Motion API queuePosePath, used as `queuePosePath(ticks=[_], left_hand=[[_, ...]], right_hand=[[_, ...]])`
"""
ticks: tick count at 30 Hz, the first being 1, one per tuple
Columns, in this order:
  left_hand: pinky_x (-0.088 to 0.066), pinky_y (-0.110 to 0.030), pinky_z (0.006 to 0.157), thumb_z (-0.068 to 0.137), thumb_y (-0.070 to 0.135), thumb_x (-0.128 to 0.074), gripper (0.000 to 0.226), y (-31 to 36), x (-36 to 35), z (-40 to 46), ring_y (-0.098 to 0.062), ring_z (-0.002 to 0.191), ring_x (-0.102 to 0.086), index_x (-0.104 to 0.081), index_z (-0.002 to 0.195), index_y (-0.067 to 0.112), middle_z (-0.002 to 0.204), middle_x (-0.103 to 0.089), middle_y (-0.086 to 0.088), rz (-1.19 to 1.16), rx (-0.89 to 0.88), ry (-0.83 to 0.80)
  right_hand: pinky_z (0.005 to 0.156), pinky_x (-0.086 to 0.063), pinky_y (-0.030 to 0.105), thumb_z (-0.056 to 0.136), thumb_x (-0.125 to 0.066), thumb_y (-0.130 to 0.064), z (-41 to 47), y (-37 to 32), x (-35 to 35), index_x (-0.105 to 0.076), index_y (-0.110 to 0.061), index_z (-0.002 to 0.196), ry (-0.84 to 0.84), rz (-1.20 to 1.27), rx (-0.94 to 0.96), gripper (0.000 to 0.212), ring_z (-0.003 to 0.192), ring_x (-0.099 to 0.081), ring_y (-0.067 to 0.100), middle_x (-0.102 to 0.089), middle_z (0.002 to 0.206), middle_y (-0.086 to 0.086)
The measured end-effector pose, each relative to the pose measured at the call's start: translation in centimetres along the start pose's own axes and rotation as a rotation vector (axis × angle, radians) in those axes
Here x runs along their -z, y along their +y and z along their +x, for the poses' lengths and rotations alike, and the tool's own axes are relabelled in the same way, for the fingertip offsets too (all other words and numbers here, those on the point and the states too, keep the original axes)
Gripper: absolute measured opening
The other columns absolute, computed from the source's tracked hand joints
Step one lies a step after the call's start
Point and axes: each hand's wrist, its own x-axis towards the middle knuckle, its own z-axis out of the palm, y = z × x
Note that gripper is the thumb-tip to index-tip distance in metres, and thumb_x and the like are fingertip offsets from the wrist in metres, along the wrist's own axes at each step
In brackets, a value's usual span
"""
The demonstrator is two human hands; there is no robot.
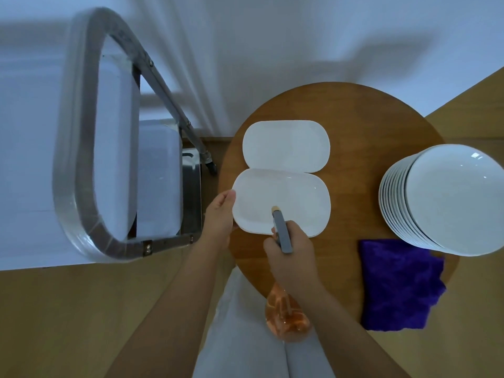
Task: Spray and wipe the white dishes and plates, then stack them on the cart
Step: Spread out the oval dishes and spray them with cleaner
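Two white oblong dishes lie on the round wooden table (354, 126). The near dish (294, 197) touches the far dish (286, 145) along its upper edge. My left hand (219, 218) grips the near dish's left rim. My right hand (293, 253) is closed on a spray bottle (286, 315) with an orange-tinted body; its grey head and nozzle (279, 222) point over the near dish. A stack of several round white plates (447, 197) stands at the table's right. A purple cloth (401, 285) lies folded just below that stack.
A metal-framed cart (81, 148) with white shelves stands at the left, apart from the table; its lower shelf (158, 175) shows inside the frame. A caster (211, 166) sits by the table's left edge. Wooden floor lies below, a white wall behind.
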Motion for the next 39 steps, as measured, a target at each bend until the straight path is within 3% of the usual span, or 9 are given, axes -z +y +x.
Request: queuePosePath(ticks=[6,10,12,15,21,24,27,34,39], left_hand=[[-0.054,-0.039,0.085,0.098,0.029,-0.048,0.01,0.4,0.3,-0.3,-0.023,0.105,-0.057,-0.056,0.092,0.03,0.102,-0.062,0.003,-0.167,0.102,-0.006],[-0.053,-0.043,0.092,0.098,0.029,-0.047,0.019,0.2,0.3,-0.5,-0.024,0.11,-0.058,-0.058,0.112,0.022,0.114,-0.063,-0.002,-0.2,0.13,-0.009],[-0.052,-0.045,0.093,0.098,0.029,-0.047,0.023,0.0,0.3,-0.5,-0.024,0.111,-0.058,-0.058,0.117,0.02,0.118,-0.063,-0.003,-0.207,0.145,-0.004],[-0.051,-0.047,0.093,0.097,0.031,-0.049,0.012,-0.1,0.3,-0.5,-0.023,0.109,-0.059,-0.06,0.101,0.028,0.114,-0.064,-0.001,-0.219,0.162,0.014],[-0.053,-0.047,0.091,0.097,0.031,-0.049,0.013,0.0,0.0,-0.6,-0.022,0.105,-0.062,-0.06,0.102,0.029,0.113,-0.065,-0.001,-0.272,0.159,0.02],[-0.052,-0.048,0.092,0.098,0.031,-0.048,0.013,0.3,-0.1,-0.7,-0.023,0.106,-0.062,-0.06,0.102,0.029,0.114,-0.066,-0.001,-0.284,0.152,0.013],[-0.052,-0.048,0.092,0.098,0.031,-0.047,0.017,0.5,-0.2,-0.8,-0.024,0.108,-0.062,-0.06,0.108,0.026,0.117,-0.065,-0.002,-0.28,0.143,0.001],[-0.051,-0.048,0.093,0.098,0.031,-0.046,0.027,1.1,-0.7,-0.8,-0.024,0.11,-0.06,-0.056,0.122,0.022,0.119,-0.063,-0.002,-0.236,0.131,0.002],[-0.055,-0.038,0.08,0.098,0.032,-0.046,0.012,1.4,-1.3,-0.3,-0.022,0.104,-0.061,-0.058,0.1,0.03,0.11,-0.064,0.002,-0.214,0.132,-0.007]], right_hand=[[0.058,-0.044,0.018,0.085,-0.06,-0.014,-0.6,-0.2,-0.3,-0.046,-0.025,0.079,-0.194,-0.049,-0.049,0.018,0.06,-0.044,0.01,-0.048,0.07,-0.003],[0.058,-0.039,0.016,0.086,-0.058,-0.014,-1.5,0.4,0.4,-0.046,-0.022,0.077,-0.264,-0.115,-0.087,0.017,0.06,-0.039,0.009,-0.045,0.069,-0.003],[0.058,-0.041,0.023,0.085,-0.058,-0.012,-2.0,1.0,1.0,-0.051,-0.014,0.08,-0.253,-0.098,-0.097,0.008,0.06,-0.039,0.012,-0.046,0.068,0.0],[0.057,-0.042,0.03,0.085,-0.056,-0.007,-2.3,1.9,2.7,-0.053,-0.009,0.087,-0.183,0.027,-0.163,0.004,0.061,-0.041,0.019,-0.047,0.068,0.006],[0.043,-0.038,0.021,0.086,-0.054,-0.001,-1.7,3.3,6.3,-0.05,-0.015,0.073,0.032,0.079,-0.195,0.019,0.05,-0.041,0.015,-0.045,0.058,0.002],[0.048,-0.042,0.025,0.087,-0.054,-0.007,-0.9,2.9,7.0,-0.052,-0.019,0.074,0.061,0.061,-0.134,0.018,0.052,-0.047,0.014,-0.051,0.06,0.0],[0.045,-0.035,0.024,0.085,-0.053,0.002,0.0,2.4,6.6,-0.044,-0.016,0.067,0.113,0.122,-0.129,0.027,0.049,-0.038,0.018,-0.042,0.056,0.004],[0.056,-0.045,0.03,0.088,-0.055,-0.006,0.5,1.0,4.5,-0.052,-0.007,0.093,-0.01,0.1,-0.092,0.006,0.062,-0.046,0.022,-0.049,0.072,0.012],[0.059,-0.045,0.033,0.086,-0.056,-0.007,0.5,0.4,3.1,-0.051,-0.005,0.092,-0.058,0.068,-0.086,0.008,0.062,-0.043,0.021,-0.047,0.071,0.01]])
